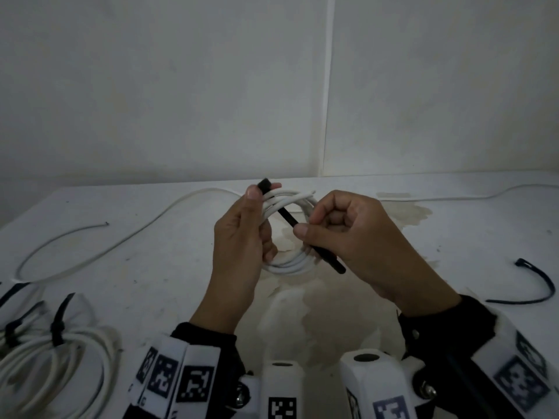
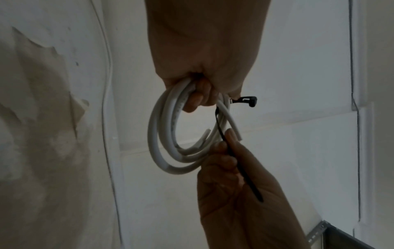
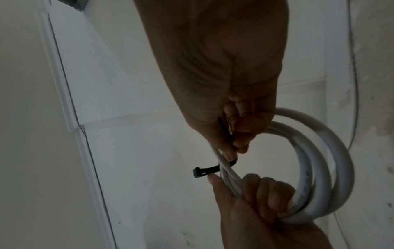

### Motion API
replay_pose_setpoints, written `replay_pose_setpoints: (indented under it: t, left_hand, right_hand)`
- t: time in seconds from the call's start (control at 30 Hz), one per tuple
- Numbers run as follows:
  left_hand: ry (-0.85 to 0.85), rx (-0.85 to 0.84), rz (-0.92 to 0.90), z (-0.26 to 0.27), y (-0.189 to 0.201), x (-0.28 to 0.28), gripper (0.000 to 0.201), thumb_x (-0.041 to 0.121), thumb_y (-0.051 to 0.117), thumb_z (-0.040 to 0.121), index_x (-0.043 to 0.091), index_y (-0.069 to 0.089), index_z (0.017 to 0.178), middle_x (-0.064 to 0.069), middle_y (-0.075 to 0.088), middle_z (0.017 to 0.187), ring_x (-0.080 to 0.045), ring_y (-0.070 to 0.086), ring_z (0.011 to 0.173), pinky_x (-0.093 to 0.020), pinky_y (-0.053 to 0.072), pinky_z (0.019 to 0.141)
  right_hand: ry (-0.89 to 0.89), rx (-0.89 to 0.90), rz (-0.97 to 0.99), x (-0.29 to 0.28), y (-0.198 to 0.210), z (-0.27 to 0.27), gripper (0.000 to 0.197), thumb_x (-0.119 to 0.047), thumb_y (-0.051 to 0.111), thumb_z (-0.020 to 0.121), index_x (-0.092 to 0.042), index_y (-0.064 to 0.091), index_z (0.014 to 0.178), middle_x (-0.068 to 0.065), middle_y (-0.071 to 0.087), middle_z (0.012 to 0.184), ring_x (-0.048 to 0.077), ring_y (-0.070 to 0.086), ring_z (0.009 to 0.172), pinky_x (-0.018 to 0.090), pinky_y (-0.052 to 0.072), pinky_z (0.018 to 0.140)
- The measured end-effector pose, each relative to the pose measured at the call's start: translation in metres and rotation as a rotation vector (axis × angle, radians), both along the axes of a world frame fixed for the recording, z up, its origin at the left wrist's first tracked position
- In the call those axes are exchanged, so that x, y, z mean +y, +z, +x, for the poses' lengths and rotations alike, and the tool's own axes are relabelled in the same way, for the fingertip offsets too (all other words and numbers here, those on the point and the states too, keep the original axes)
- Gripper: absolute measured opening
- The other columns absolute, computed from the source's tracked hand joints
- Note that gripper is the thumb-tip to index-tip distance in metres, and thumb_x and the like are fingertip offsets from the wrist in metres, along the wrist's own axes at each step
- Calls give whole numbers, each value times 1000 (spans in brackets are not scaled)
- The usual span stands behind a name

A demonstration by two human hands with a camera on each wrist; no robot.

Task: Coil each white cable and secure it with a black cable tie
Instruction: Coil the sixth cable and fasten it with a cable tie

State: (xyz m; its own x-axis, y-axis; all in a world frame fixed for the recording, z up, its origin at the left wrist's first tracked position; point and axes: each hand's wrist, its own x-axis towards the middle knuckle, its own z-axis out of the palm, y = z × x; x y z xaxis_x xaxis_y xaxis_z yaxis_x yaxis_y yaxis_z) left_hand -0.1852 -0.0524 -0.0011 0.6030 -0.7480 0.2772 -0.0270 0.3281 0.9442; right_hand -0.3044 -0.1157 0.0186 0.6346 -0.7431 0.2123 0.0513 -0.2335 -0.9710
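Note:
A coiled white cable (image 1: 292, 263) (image 2: 157, 148) (image 3: 332, 151) hangs above the white table, gripped on its left side by my left hand (image 1: 242, 237) (image 2: 202, 94) (image 3: 255, 198). A black cable tie (image 1: 289, 219) (image 2: 238, 170) (image 3: 205, 169) passes around the coil's strands. Its head sticks out by my left thumb. My right hand (image 1: 348, 231) (image 2: 230, 160) (image 3: 234, 134) pinches the tie's strap between thumb and forefinger, and the tail runs out below that hand.
Tied white coils (image 1: 57, 355) lie at the near left of the table (image 1: 453, 237). Two loose white cables (image 1: 60, 255) (image 1: 459, 196) trail over the left and the far right. A spare black tie (image 1: 535, 285) lies at the right. White walls stand behind.

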Motion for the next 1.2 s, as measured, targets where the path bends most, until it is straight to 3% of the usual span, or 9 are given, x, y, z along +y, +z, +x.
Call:
replay_pose_setpoints:
  t: [0.2,0.3,0.43,0.53,0.63,0.73,0.9,1.03,1.2]
  left_hand:
    - [-8,83,-21,0,3,-1,53,55,37,76,18,67,98,10,25,44,-4,23,39,-17,28,37]
    - [19,88,-25,4,2,-2,45,54,41,74,21,67,91,10,25,43,-4,22,38,-16,26,36]
    - [45,92,-26,6,1,-1,32,51,46,73,24,64,77,10,26,41,-4,22,37,-16,25,36]
    - [52,141,-26,7,3,0,31,46,44,85,23,62,78,11,27,40,-3,22,36,-16,24,35]
    - [62,185,-25,11,6,1,37,43,39,92,18,62,80,12,27,40,-3,22,35,-15,23,35]
    - [53,177,-25,10,6,1,31,39,44,92,18,62,79,12,26,40,-3,22,35,-15,23,35]
    - [43,211,-57,8,6,0,26,36,46,93,20,62,79,12,25,40,-3,21,35,-15,24,34]
    - [25,256,-86,7,7,1,30,39,42,93,20,62,82,10,23,39,-4,21,35,-15,23,35]
    - [-30,264,-62,0,9,2,37,45,42,90,18,63,78,8,26,42,-5,22,37,-16,24,35]
  right_hand:
    - [48,1,-36,3,7,-4,12,-3,69,77,-11,62,72,-3,59,51,8,55,46,17,47,47]
    - [21,27,-69,3,5,-3,18,-1,68,77,-16,61,68,-2,56,50,7,50,41,13,38,41]
    - [46,27,-81,9,3,1,13,-5,68,78,-14,63,71,1,57,54,14,53,48,19,45,45]
    - [90,-25,-44,13,6,1,8,-7,65,81,-8,64,73,3,58,54,10,52,43,14,41,43]
    - [133,-68,12,11,10,-2,17,-6,56,86,-4,67,74,6,63,60,9,59,52,15,48,50]
    - [209,-109,61,7,13,-5,30,7,47,86,-5,70,71,5,67,65,12,65,62,19,54,61]
    - [322,48,-278,8,14,-13,38,15,63,74,-21,72,84,-4,66,100,10,66,73,29,57,75]
    - [325,-35,-290,14,13,-8,15,1,64,78,-9,74,83,-10,71,85,6,67,83,15,51,75]
    - [241,-19,-410,16,13,-5,19,-7,63,83,-24,66,75,-15,66,66,-2,61,65,11,45,63]
